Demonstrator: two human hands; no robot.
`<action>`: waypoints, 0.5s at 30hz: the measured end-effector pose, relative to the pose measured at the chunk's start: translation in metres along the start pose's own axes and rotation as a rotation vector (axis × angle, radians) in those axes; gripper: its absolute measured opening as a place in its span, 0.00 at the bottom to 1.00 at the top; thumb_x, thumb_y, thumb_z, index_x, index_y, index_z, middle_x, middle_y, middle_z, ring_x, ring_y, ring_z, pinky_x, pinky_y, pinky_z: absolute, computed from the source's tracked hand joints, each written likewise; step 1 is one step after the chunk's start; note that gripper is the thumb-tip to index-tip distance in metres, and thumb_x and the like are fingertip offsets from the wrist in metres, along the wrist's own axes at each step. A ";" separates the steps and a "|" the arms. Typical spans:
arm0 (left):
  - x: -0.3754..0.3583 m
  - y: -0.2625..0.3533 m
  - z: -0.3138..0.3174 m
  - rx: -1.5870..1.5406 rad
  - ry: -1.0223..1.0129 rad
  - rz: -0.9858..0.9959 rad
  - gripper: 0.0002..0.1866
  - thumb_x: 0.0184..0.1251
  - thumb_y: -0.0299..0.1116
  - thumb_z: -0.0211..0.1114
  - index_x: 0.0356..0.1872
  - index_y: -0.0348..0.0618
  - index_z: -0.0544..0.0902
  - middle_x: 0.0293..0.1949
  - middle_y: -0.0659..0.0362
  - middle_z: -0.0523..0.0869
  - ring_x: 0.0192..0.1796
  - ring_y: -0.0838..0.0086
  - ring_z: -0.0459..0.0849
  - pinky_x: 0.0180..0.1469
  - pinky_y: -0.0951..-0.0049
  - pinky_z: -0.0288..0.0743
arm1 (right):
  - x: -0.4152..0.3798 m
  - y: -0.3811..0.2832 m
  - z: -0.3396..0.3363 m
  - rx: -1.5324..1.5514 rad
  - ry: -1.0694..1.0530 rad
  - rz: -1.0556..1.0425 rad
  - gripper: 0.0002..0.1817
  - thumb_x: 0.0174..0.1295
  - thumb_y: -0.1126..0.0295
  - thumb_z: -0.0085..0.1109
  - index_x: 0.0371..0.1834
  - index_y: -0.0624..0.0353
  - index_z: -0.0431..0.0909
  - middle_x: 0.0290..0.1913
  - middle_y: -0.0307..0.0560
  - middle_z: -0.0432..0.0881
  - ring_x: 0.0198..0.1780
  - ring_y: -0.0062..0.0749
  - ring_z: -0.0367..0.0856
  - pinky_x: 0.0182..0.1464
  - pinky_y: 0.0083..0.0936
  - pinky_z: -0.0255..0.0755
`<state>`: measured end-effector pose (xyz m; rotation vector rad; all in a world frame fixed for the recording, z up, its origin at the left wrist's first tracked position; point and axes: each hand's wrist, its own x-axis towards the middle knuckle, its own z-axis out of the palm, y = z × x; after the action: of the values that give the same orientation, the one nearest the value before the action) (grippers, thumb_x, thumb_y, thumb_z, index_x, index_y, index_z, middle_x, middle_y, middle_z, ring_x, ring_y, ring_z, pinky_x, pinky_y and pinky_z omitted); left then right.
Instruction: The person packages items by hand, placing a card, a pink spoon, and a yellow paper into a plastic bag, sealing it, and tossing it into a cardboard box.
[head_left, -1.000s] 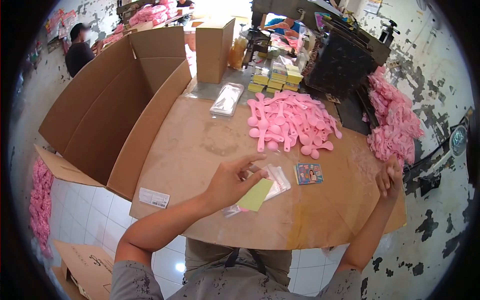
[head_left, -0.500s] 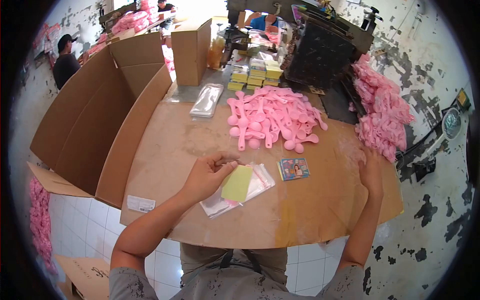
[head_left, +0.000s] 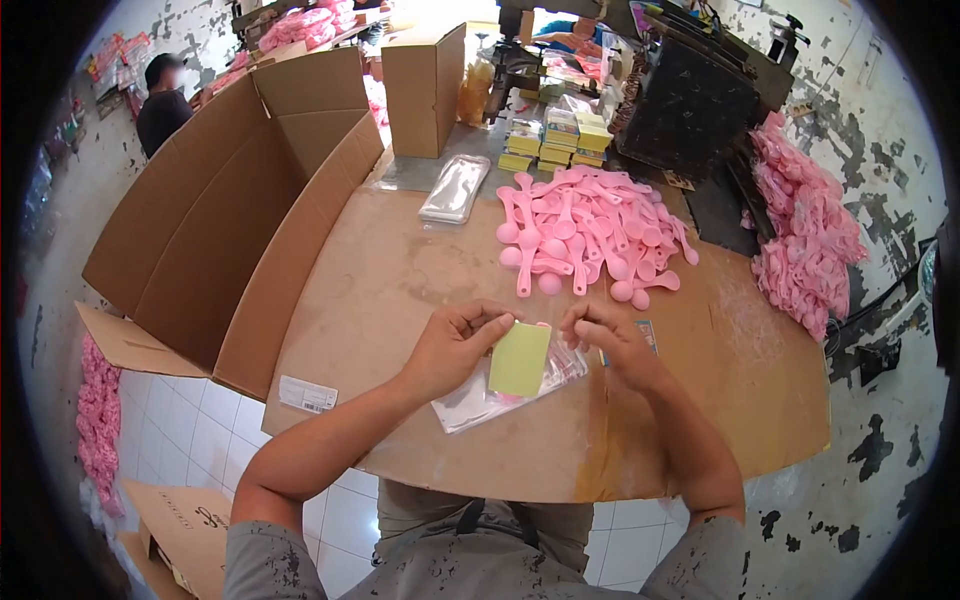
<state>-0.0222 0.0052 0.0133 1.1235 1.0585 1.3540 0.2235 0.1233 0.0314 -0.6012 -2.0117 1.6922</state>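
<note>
The left hand (head_left: 455, 345) is pinching a yellow-green card (head_left: 520, 360) by its upper corner, between thumb and fingers; the card is hanging just right of that hand, above a stack of clear plastic bags (head_left: 470, 408) lying on the cardboard-covered table (head_left: 390, 280); something pink is showing at the card's lower edge, perhaps a spoon, though the card is covering most of it. The right hand (head_left: 615, 350) is hovering just beside the card's right side, its fingers curling loosely inward; whether they are gripping anything, I cannot tell. Printed cards (head_left: 648, 335) are peeking out from behind the right hand, partly hidden by it; beyond both hands a heap of pink spoons (head_left: 590, 230) is spreading over the table, with stacks of small cards (head_left: 555, 140) standing behind it; farther out from the left hand another pile of clear bags (head_left: 455, 190) is lying flat; a white label (head_left: 308, 394) is resting left of the left hand, near the table's edge, and a large open box (head_left: 240, 200) is standing well to that hand's left.
</note>
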 end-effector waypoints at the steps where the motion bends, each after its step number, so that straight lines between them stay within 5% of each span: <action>1: 0.001 -0.001 0.001 -0.007 0.005 0.000 0.14 0.83 0.35 0.62 0.56 0.36 0.87 0.46 0.58 0.92 0.45 0.80 0.89 0.47 0.76 0.83 | 0.001 0.002 0.008 0.030 0.015 -0.004 0.12 0.75 0.68 0.56 0.53 0.63 0.80 0.47 0.39 0.81 0.50 0.23 0.78 0.55 0.25 0.73; 15: -0.007 -0.002 0.009 0.114 -0.012 0.018 0.12 0.79 0.30 0.67 0.55 0.33 0.86 0.45 0.57 0.92 0.46 0.79 0.89 0.49 0.75 0.86 | -0.009 0.002 0.025 0.166 0.183 0.043 0.09 0.71 0.76 0.67 0.52 0.65 0.85 0.47 0.39 0.86 0.47 0.19 0.83 0.51 0.20 0.78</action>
<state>-0.0124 -0.0012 0.0121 1.2262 1.1313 1.3126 0.2167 0.0984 0.0255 -0.7172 -1.7245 1.7399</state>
